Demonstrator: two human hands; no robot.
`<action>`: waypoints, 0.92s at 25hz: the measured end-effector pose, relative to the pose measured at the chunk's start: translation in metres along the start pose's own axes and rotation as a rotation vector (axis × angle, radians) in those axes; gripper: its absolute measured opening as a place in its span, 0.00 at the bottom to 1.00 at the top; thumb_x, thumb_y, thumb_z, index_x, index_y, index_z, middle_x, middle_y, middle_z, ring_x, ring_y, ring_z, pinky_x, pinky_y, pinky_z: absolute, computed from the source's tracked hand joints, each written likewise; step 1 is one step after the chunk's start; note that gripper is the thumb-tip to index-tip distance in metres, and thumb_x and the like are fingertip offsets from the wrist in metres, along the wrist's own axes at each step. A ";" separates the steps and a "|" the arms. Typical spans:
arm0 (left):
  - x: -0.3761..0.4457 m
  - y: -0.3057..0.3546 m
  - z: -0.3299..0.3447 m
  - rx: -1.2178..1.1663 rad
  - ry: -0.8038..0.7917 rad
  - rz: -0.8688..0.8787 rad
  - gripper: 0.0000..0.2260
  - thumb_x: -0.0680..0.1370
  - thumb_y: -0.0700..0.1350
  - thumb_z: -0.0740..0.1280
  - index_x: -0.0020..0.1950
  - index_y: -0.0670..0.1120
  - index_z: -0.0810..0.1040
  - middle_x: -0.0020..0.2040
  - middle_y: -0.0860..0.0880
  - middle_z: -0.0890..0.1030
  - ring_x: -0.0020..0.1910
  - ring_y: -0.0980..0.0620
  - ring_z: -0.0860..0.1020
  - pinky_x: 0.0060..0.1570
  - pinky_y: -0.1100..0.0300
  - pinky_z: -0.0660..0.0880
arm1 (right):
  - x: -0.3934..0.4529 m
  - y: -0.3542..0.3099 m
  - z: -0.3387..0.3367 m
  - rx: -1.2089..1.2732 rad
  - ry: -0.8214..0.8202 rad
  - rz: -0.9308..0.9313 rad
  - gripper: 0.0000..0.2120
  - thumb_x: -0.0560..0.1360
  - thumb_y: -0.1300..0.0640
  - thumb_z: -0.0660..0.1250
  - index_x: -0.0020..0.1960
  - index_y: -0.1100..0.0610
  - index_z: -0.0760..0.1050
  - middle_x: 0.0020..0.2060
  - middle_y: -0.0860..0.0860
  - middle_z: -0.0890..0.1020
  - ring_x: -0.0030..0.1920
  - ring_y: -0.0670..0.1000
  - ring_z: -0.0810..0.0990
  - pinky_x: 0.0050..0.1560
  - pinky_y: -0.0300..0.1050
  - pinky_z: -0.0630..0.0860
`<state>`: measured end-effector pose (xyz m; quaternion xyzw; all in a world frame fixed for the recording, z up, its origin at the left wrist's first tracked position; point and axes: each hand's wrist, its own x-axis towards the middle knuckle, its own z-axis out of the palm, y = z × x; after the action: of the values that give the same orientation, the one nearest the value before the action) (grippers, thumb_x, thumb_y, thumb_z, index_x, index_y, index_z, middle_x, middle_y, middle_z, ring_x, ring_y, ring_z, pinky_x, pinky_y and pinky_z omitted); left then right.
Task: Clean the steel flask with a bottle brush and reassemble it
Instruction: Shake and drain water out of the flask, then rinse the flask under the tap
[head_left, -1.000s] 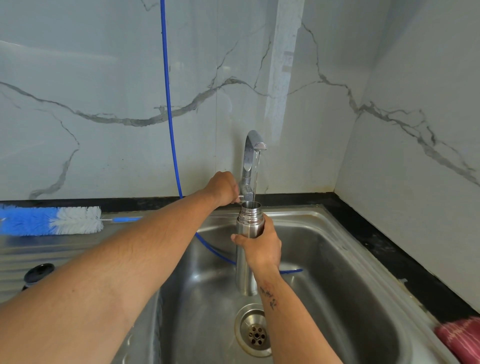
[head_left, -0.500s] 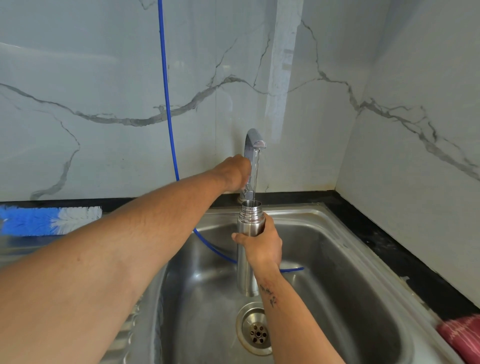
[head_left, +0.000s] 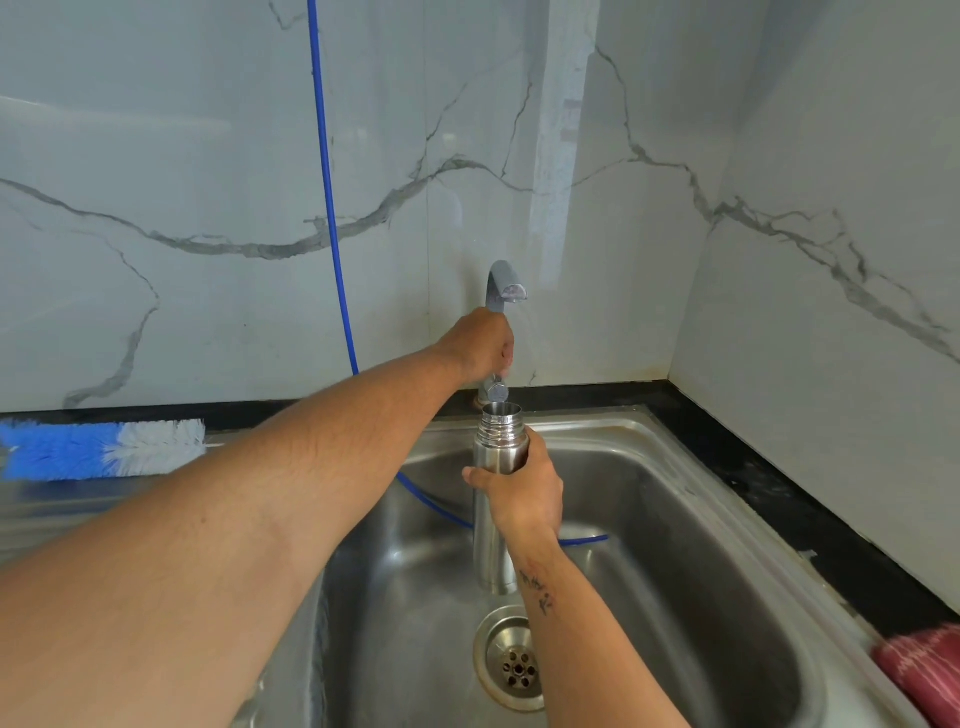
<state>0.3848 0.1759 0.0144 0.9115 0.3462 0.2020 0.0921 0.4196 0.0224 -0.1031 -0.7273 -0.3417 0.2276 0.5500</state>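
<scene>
One steel flask (head_left: 500, 447), uncapped, threaded neck up, stands upright over the sink basin (head_left: 691, 561), directly below the tap spout (head_left: 506, 283). The right hand (head_left: 522, 496) wraps round its upper body just under the neck, fingers curled about the far side, thumb on the left; the lower half of the flask shows below the hand, its base just above the one drain (head_left: 511, 660).

One left hand (head_left: 480, 345), reaching in from the near left, closes round the tap's upright stem, above and slightly left of the flask mouth; hand and flask are apart.

One bottle brush (head_left: 104, 449), blue and white bristles, lies on the drainboard far left, well apart from both hands.

One blue hose (head_left: 324, 171) runs down the marble wall and across the basin behind the flask.

One red cloth (head_left: 924, 675) sits at the near right edge.
</scene>
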 end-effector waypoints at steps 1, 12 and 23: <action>-0.005 -0.002 -0.001 -0.036 0.023 -0.022 0.04 0.76 0.38 0.75 0.49 0.40 0.85 0.47 0.44 0.85 0.46 0.50 0.83 0.56 0.54 0.80 | 0.000 0.000 0.000 -0.008 0.003 0.002 0.39 0.66 0.54 0.83 0.72 0.45 0.69 0.56 0.43 0.82 0.55 0.48 0.82 0.59 0.52 0.79; -0.236 0.000 -0.027 -0.143 -0.015 0.112 0.15 0.77 0.62 0.69 0.48 0.51 0.84 0.43 0.55 0.82 0.44 0.59 0.79 0.48 0.56 0.77 | -0.043 -0.015 -0.019 -0.152 -0.023 -0.044 0.32 0.65 0.46 0.82 0.63 0.48 0.72 0.50 0.45 0.83 0.51 0.50 0.82 0.54 0.51 0.80; -0.354 -0.026 -0.018 -0.008 -0.297 0.287 0.26 0.76 0.74 0.61 0.46 0.53 0.84 0.41 0.56 0.82 0.50 0.59 0.77 0.58 0.63 0.71 | -0.080 -0.039 -0.017 -0.266 -0.036 -0.206 0.25 0.67 0.43 0.80 0.56 0.46 0.70 0.46 0.41 0.81 0.46 0.46 0.81 0.50 0.48 0.79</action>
<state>0.1218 -0.0410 -0.0853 0.9709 0.1946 0.0777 0.1159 0.3689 -0.0422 -0.0642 -0.7505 -0.4515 0.1356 0.4631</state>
